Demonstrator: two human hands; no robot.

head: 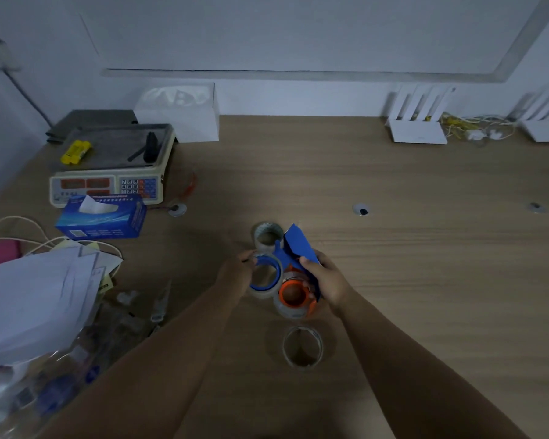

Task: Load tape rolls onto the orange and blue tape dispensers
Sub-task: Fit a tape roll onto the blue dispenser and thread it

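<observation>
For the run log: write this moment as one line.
right hand: holds blue dispenser | left hand: on its tape roll | orange dispenser: on table

The weighing scale (pixel 108 182) near the far left corner of the bench (pixel 393 248) has number keys. They read 7 8 9, then 4 5 6, then 1 2 3. The writing on the blue tissue box (pixel 102 218) in front of it is too blurry to read.
</observation>
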